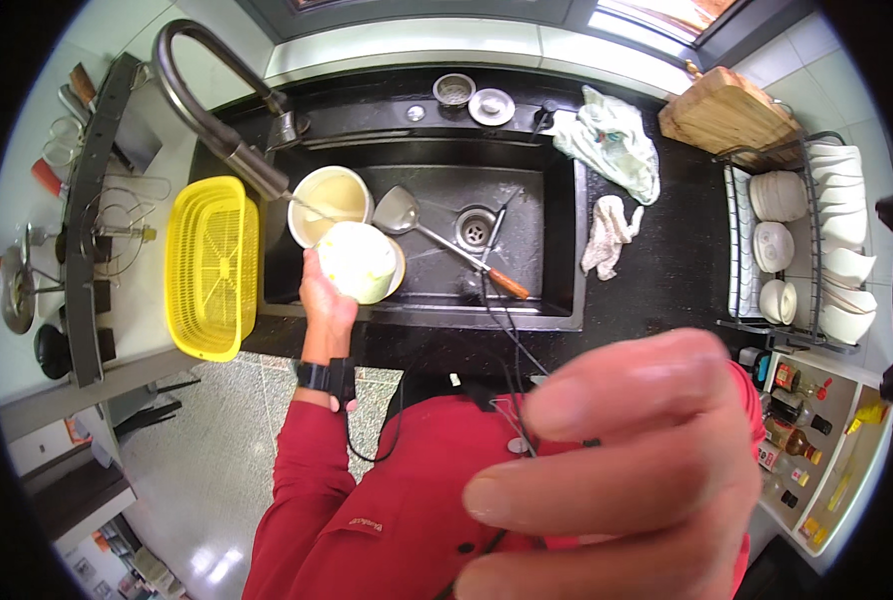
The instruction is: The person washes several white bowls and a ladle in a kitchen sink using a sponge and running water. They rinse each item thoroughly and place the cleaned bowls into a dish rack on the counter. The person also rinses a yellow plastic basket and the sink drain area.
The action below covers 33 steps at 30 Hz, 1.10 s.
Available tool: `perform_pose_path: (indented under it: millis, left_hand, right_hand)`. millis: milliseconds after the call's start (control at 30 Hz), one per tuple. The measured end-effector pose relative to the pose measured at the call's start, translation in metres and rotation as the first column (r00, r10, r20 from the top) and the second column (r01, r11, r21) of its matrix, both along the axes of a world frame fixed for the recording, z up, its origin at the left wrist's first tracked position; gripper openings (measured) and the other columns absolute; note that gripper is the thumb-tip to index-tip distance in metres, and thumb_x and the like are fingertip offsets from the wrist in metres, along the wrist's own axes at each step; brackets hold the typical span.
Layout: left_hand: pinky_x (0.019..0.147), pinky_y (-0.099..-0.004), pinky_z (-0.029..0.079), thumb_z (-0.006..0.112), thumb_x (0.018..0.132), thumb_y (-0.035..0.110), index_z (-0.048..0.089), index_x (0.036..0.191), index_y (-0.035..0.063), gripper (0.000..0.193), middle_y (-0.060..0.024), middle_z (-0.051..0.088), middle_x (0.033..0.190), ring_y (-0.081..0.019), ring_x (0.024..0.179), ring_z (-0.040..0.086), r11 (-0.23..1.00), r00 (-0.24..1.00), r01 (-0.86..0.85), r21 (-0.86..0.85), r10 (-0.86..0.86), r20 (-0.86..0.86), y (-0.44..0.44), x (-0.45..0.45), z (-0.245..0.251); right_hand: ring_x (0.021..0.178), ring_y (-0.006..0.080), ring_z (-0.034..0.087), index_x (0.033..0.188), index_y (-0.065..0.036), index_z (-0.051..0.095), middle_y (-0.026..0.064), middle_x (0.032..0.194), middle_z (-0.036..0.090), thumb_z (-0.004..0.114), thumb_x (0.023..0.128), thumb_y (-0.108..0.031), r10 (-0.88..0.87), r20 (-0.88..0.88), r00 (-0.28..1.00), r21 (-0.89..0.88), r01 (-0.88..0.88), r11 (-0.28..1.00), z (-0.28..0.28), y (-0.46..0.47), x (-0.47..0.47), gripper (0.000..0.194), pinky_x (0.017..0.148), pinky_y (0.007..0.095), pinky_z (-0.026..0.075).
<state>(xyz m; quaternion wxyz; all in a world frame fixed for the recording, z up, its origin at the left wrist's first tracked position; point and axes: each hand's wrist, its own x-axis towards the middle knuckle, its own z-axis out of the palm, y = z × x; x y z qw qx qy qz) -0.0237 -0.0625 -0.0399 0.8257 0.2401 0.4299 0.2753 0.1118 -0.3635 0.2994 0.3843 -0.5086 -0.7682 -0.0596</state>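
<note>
My left hand (327, 295) grips a white bowl (358, 262) with small coloured marks, tilted over the left part of the black sink (416, 321). Thin water runs from the gooseneck faucet (259, 169) towards a larger white bowl (330, 187) with cloudy liquid, beside the held one. Below the held bowl, the rim of another dish (398, 268) shows. A metal spatula with a wooden handle (508, 283) lies in the sink, by the drain (476, 229). Close to the camera, my right hand (619, 465) is raised with curled fingers apart, and nothing shows in it.
A yellow plastic basket (248, 300) stands left of the sink. On the right lie a pale cloth (615, 142) and a smaller rag (609, 234). Farther right are a wooden cutting board (728, 112) and a dish rack (810, 247). A black cable (514, 337) hangs before me.
</note>
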Motion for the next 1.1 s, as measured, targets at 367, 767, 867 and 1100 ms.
perform_pose_path:
  millis: [367, 767, 867, 1100]
  left_hand:
    - [0.106, -0.0488, 0.052, 0.042, 0.110, 0.044, 0.056, 0.137, 0.0023, 0.051, -0.0127, 0.065, 0.135, -0.0304, 0.121, 0.065, 0.998, 0.997, 0.054, -0.023, -0.053, 0.061, -0.004, -0.005, 0.005]
    - [0.120, -0.0497, 0.037, 0.042, 0.110, 0.038, 0.039, 0.153, 0.0022, 0.056, -0.0147, 0.049, 0.155, -0.0302, 0.142, 0.048, 0.962, 0.906, 0.274, 0.006, -0.261, 0.334, -0.040, 0.030, 0.038]
    - [0.120, -0.0494, 0.038, 0.042, 0.110, 0.039, 0.041, 0.152, 0.0026, 0.055, -0.0145, 0.050, 0.154, -0.0300, 0.142, 0.049, 0.958, 0.882, 0.288, -0.003, -0.264, 0.389, -0.039, 0.037, 0.034]
    - [0.112, -0.0515, 0.046, 0.050, 0.108, 0.030, 0.048, 0.146, 0.0046, 0.045, -0.0135, 0.059, 0.144, -0.0310, 0.132, 0.058, 0.990, 0.943, 0.142, 0.025, -0.143, 0.301, 0.024, 0.046, 0.027]
  right_hand:
    - [0.084, 0.0326, 0.071, 0.104, -0.004, 0.071, 0.0147, 0.096, 0.071, 0.070, 0.086, -0.013, 0.040, 0.030, 0.999, -0.022, -0.040, 0.999, 0.008, -0.005, -0.009, 0.020, 0.071, 0.0420, 0.057]
    - [0.110, 0.0284, 0.065, 0.143, -0.003, 0.052, 0.0107, 0.135, 0.056, 0.061, 0.102, -0.048, -0.799, -0.592, -0.106, -0.761, -0.252, 0.597, -0.255, 0.067, 0.043, 0.061, 0.078, 0.0434, 0.062]
    - [0.115, 0.0330, 0.062, 0.150, -0.004, 0.044, 0.0153, 0.150, 0.044, 0.056, 0.102, -0.055, -0.707, -0.659, -0.257, -0.630, -0.325, 0.705, -0.274, 0.080, 0.034, 0.071, 0.080, 0.0460, 0.061]
    - [0.100, 0.0281, 0.067, 0.137, 0.000, 0.055, 0.0175, 0.128, 0.061, 0.057, 0.102, -0.051, -0.740, -0.656, -0.145, -0.716, -0.188, 0.672, -0.293, 0.108, 0.024, 0.062, 0.073, 0.0405, 0.061]
